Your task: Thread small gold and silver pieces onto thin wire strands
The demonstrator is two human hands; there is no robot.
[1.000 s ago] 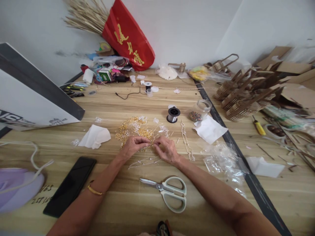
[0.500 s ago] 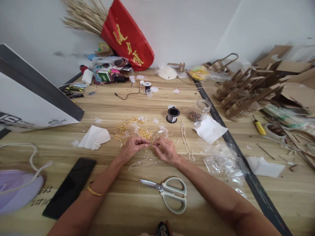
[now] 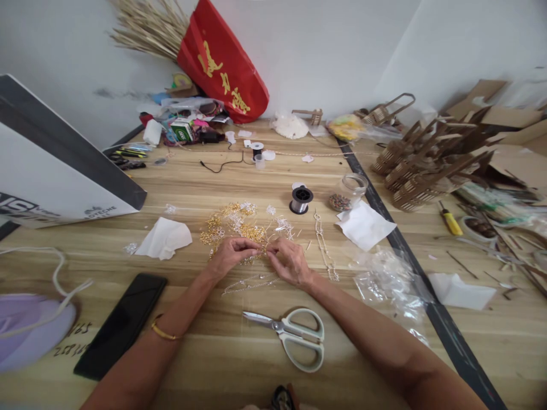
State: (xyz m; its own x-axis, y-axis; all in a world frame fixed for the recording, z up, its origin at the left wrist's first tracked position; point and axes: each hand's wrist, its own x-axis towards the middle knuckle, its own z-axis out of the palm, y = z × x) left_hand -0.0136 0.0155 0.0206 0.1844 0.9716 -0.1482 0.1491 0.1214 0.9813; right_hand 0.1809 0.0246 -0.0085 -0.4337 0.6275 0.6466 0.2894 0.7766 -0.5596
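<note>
My left hand (image 3: 233, 254) and my right hand (image 3: 288, 261) almost meet over the middle of the table, thumbs and fingertips pinched together. Whatever tiny piece lies between the fingertips is too small to make out. Just beyond them spreads a pile of gold and silver beads and findings (image 3: 253, 232). A thin silver chain (image 3: 248, 283) rests on the wood below my hands, and a second chain (image 3: 321, 239) lies to the right. Closer to me are scissors (image 3: 277, 326) with pale handles, their blades closed and pointing left.
A spool of silver wire (image 3: 301, 200) stands behind the beads, near a glass jar (image 3: 352, 188) with small beads. White paper (image 3: 164, 238) lies left, above a black phone (image 3: 122, 327). Clear plastic bags (image 3: 384, 276) lie right. Small wooden baskets (image 3: 421, 171) crowd the back right.
</note>
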